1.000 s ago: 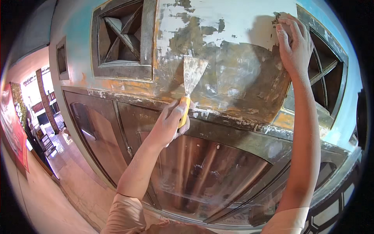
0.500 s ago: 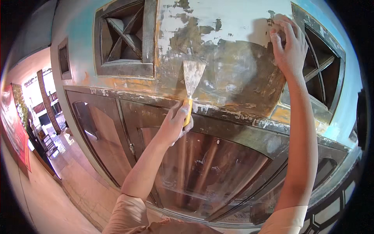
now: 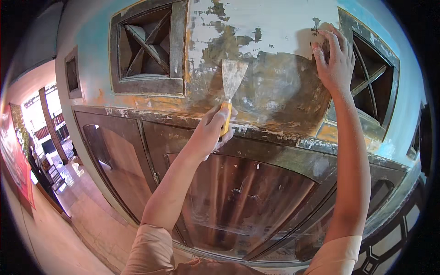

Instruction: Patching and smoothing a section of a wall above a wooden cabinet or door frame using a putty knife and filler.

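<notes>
Patchy wall (image 3: 284, 87) fills upper centre; mid-frame, the left hand (image 3: 212, 128) grips a yellow-handled scraper (image 3: 234, 79), whose corner could gouge it if tilted; upper right, the right hand (image 3: 336, 64), loosely curled, holds nothing visible

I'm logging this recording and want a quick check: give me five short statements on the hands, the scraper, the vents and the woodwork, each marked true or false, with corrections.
1. The left grip holds the scraper by its yellow handle. True.
2. The scraper's blade points downward. False: it points up, away from the handle.
3. The right grip is higher in the view than the left grip. True.
4. The woodwork below the patchy wall is bright blue. False: it is dark brown.
5. The left vent and the right vent both have crossed bars. True.
</notes>
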Demonstrator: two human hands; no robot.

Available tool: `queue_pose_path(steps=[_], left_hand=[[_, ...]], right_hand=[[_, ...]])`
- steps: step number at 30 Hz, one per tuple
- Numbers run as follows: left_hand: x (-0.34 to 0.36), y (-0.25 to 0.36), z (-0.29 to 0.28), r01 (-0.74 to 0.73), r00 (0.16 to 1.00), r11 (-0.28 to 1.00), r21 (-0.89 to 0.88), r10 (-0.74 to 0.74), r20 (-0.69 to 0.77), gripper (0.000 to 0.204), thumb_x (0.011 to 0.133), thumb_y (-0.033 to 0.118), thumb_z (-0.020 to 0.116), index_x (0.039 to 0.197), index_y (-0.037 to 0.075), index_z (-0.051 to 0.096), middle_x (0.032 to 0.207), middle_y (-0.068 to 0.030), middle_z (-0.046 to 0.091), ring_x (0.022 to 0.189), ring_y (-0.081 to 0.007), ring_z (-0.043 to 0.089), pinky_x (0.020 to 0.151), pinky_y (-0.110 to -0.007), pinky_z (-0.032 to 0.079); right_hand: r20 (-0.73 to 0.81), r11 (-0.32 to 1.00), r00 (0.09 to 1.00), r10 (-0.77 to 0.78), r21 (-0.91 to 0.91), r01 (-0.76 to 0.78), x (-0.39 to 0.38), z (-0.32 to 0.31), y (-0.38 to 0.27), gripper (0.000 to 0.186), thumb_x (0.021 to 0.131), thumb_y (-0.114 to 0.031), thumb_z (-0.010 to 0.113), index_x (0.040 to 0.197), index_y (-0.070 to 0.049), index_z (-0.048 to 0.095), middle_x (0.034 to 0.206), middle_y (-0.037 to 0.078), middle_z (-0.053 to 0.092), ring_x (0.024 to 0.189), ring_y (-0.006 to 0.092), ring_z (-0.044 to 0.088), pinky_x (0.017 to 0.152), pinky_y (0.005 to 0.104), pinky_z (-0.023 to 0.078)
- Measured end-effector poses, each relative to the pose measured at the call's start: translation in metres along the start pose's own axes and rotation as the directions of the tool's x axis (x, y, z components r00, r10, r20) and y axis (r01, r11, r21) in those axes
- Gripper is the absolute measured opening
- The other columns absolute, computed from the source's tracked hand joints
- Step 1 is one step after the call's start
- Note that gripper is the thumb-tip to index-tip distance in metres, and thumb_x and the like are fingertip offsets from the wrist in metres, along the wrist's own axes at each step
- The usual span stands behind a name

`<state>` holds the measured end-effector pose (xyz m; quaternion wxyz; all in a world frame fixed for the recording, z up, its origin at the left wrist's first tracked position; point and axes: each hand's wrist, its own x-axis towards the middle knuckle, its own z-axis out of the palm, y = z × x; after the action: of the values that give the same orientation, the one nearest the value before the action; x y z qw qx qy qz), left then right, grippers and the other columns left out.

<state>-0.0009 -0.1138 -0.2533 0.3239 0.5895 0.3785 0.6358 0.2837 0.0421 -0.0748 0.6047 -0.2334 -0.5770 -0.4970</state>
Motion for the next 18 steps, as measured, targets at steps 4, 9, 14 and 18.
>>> queue_pose_path(steps=[4,9,14,18], left_hand=[[-0.003,-0.005,-0.001,-0.035,0.999,0.999,-0.038,0.034,-0.006,0.038,0.111,0.042,0.039,0.116,0.008,0.055,0.058,-0.0015,0.047,0.043,-0.0087,0.034,0.041,-0.025,0.027],[-0.052,-0.054,-0.024,0.029,0.987,0.998,-0.065,-0.038,-0.153,0.038,0.110,0.037,0.037,0.115,0.005,0.057,0.054,-0.0015,0.045,0.039,-0.0091,0.033,0.038,-0.026,0.025],[-0.039,-0.030,-0.036,0.032,0.986,0.999,0.007,-0.031,-0.163,0.037,0.109,0.035,0.036,0.113,0.005,0.058,0.053,-0.0016,0.044,0.040,-0.0090,0.033,0.037,-0.026,0.024],[-0.027,-0.024,-0.044,-0.012,0.991,0.999,-0.036,0.008,-0.130,0.036,0.109,0.038,0.038,0.113,0.009,0.058,0.053,-0.0014,0.044,0.040,-0.0080,0.030,0.038,-0.025,0.024]], right_hand=[[0.020,1.000,1.000,-0.001,-0.016,0.001,-0.002,-0.002,-0.006,0.045,0.098,-0.043,0.062,0.139,-0.023,0.057,0.151,0.008,0.050,0.144,0.0309,0.043,0.120,0.0514,0.029],[0.051,1.000,0.999,0.002,-0.025,-0.001,-0.007,-0.010,-0.004,0.045,0.099,-0.041,0.062,0.141,-0.025,0.056,0.155,0.007,0.047,0.148,0.0305,0.039,0.122,0.0516,0.026],[0.091,0.999,0.996,0.008,-0.043,-0.004,-0.017,-0.012,-0.010,0.049,0.100,-0.040,0.061,0.147,-0.029,0.052,0.159,0.005,0.044,0.151,0.0297,0.034,0.123,0.0538,0.023],[0.084,1.000,0.996,-0.002,-0.021,0.004,-0.023,-0.011,-0.006,0.051,0.100,-0.041,0.062,0.149,-0.032,0.051,0.162,0.002,0.041,0.153,0.0282,0.031,0.125,0.0548,0.019]])
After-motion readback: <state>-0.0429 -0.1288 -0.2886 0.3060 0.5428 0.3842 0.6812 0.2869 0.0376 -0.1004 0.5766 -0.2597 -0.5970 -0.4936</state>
